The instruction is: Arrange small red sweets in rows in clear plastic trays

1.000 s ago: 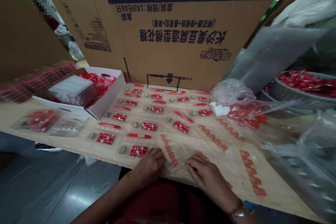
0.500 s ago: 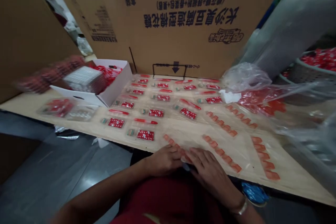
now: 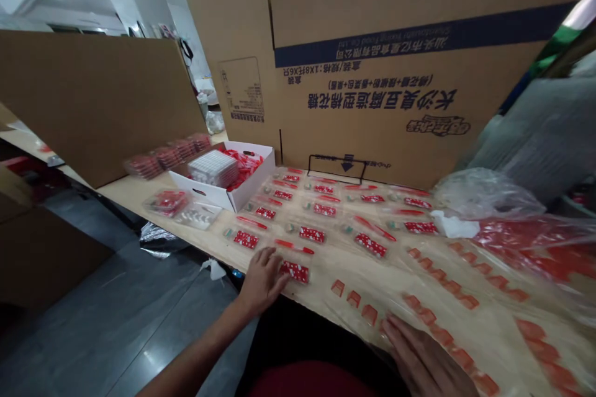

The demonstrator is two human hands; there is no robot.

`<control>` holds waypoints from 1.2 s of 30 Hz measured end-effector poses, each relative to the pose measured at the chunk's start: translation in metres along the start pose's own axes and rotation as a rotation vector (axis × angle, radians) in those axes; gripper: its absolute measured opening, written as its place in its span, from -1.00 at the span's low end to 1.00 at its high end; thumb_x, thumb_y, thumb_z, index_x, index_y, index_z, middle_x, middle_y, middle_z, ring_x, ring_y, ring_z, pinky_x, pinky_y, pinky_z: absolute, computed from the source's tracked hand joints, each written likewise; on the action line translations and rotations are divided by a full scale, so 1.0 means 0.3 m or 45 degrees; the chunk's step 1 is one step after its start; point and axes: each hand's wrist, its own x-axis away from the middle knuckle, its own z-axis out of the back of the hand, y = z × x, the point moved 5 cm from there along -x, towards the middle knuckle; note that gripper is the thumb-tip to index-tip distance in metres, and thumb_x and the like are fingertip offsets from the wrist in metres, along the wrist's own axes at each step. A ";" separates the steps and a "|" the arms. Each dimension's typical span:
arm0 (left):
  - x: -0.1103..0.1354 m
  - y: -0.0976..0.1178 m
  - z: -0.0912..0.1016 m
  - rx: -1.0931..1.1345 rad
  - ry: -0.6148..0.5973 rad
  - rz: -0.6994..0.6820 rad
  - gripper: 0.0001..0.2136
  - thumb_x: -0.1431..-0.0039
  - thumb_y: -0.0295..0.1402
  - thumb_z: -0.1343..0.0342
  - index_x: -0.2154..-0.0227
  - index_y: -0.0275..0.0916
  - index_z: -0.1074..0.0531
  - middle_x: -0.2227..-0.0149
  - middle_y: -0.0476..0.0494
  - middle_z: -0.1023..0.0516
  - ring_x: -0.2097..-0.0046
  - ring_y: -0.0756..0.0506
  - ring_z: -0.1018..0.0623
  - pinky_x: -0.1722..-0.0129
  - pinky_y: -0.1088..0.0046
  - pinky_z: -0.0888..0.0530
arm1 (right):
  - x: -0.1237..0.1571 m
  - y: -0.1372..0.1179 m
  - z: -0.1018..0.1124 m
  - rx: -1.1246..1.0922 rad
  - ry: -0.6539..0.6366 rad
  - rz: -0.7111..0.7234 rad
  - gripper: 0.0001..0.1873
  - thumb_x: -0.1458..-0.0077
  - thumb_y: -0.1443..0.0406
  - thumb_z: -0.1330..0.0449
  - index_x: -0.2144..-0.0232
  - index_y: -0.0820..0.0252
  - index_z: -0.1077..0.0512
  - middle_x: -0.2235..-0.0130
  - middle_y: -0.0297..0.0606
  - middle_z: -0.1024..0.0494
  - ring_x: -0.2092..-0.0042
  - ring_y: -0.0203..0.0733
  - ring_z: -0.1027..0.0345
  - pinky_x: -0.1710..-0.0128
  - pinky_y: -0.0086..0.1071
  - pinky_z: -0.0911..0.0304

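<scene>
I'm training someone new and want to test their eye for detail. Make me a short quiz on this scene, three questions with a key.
1. True or false: the right hand is inside the white box.
2. Choose one. The left hand is nearest to: a) a crumpled white tissue; b) a patterned red packet; c) a clear plastic bag.
3. Short answer: what is stacked in the white box, next to the loose red items?

Key: 1. False; it is beside a row of orange pieces. 2. b. 3. Clear trays.
</scene>
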 end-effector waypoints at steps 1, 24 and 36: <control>0.016 0.006 -0.019 0.022 -0.026 -0.010 -0.73 -0.15 -0.24 0.01 0.13 -0.25 -0.35 -0.01 -0.28 -0.35 -0.07 -0.23 -0.31 -0.04 0.09 -0.30 | -0.033 0.004 0.017 -0.009 0.010 -0.024 -0.46 -0.17 0.37 0.00 -0.20 0.11 -0.10 0.00 -0.21 -0.46 0.07 -0.13 -0.42 0.14 -0.33 -0.37; -0.035 -0.040 -0.085 0.639 0.015 0.526 -0.72 -0.12 -0.27 0.02 0.17 -0.30 -0.40 0.37 -0.10 -0.41 0.42 -0.02 -0.44 0.42 0.43 -0.43 | -0.282 0.101 -0.344 -0.592 -0.156 -0.745 -0.42 -0.08 0.26 -0.09 -0.15 0.20 -0.08 -0.04 -0.03 -0.30 -0.08 0.01 -0.17 -0.04 -0.03 -0.20; -0.043 0.063 -0.093 0.162 -0.137 0.056 -0.71 -0.10 -0.44 0.03 0.09 -0.19 -0.36 0.03 -0.26 -0.39 0.02 -0.20 -0.42 0.05 0.12 -0.42 | -0.283 0.075 -0.326 -0.468 -0.333 -0.572 -0.59 -0.10 0.29 -0.09 -0.03 0.16 -0.27 -0.02 -0.09 -0.35 -0.05 -0.03 -0.24 -0.02 -0.08 -0.26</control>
